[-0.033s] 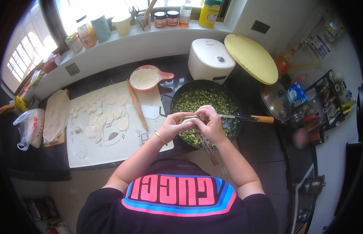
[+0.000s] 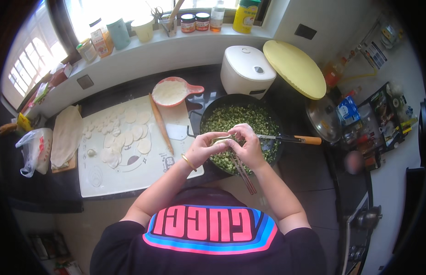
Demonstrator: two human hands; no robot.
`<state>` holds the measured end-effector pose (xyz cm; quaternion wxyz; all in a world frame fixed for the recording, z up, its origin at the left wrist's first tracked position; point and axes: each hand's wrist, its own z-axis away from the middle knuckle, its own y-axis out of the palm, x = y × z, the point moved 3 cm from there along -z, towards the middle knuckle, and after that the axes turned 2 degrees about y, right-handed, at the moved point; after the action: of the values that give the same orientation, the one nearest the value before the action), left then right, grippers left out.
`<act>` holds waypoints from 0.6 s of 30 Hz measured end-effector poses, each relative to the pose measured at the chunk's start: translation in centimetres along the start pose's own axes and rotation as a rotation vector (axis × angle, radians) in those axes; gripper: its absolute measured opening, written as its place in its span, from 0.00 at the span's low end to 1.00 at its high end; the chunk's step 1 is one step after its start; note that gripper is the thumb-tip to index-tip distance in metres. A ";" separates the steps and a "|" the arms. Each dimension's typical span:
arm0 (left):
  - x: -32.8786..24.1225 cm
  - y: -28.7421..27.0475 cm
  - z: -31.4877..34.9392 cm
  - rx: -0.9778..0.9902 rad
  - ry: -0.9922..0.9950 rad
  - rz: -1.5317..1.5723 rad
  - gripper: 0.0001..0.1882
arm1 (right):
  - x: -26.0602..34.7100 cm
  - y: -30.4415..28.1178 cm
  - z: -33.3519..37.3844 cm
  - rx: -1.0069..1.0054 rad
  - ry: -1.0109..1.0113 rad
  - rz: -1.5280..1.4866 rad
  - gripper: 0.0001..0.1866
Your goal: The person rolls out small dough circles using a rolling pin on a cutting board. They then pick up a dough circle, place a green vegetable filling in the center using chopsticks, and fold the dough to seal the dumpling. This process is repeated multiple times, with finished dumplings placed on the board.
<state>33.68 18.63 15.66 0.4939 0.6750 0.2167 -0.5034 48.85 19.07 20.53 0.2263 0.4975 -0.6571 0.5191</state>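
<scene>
Dark countertop (image 2: pixel 130 89) under a bright window, with a pale sill (image 2: pixel 144 46) at the far edge crowded with jars, bottles and cups. White pastry mat (image 2: pixel 130 178) spread flat at the near left, smooth and floury, scattered with thin round dough wrappers (image 2: pixel 130 133). Slim wooden rolling pin (image 2: pixel 161 123) lying diagonally across the mat's right side. Pink handled bowl of white flour (image 2: pixel 171 91) just beyond it. Folded cream cloth (image 2: pixel 65 135) on a wooden board at the far left, next to a crumpled clear plastic bag (image 2: pixel 34 149).

Round black pan (image 2: pixel 222 106) right of the mat, full of finely chopped green filling (image 2: pixel 240 117). Orange-handled utensil (image 2: pixel 293 138) resting across its right rim. Glossy white rice cooker (image 2: pixel 246 68) behind, beside a flat round yellow lid (image 2: pixel 295 68).

Left hand (image 2: pixel 201 149), gold bangle at the wrist, and right hand (image 2: pixel 247 146) meeting above the pan's near edge, fingers curled and pinching together a small pale dumpling (image 2: pixel 224 139) between them. Dark chopsticks (image 2: pixel 242 172) slanting down beneath the right hand; impossible to tell whether held.
</scene>
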 end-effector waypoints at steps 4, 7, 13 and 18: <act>-0.2 0.4 0.0 0.018 0.100 -0.056 0.25 | -0.4 -0.1 0.0 0.057 -0.069 0.018 0.08; -0.3 0.6 -0.1 0.034 0.114 -0.082 0.24 | -0.3 -0.2 0.2 0.071 -0.139 0.060 0.07; 0.3 0.9 -0.3 0.034 0.121 -0.105 0.20 | -0.1 -0.1 0.7 -0.060 -0.446 0.293 0.05; 1.6 0.8 -0.6 -0.027 0.226 -0.304 0.17 | -0.3 0.1 0.9 -0.140 -0.451 0.353 0.06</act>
<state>35.23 18.49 14.54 0.3935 0.6801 0.3770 -0.4904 49.08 18.37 19.97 0.0146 0.4614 -0.8016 0.3800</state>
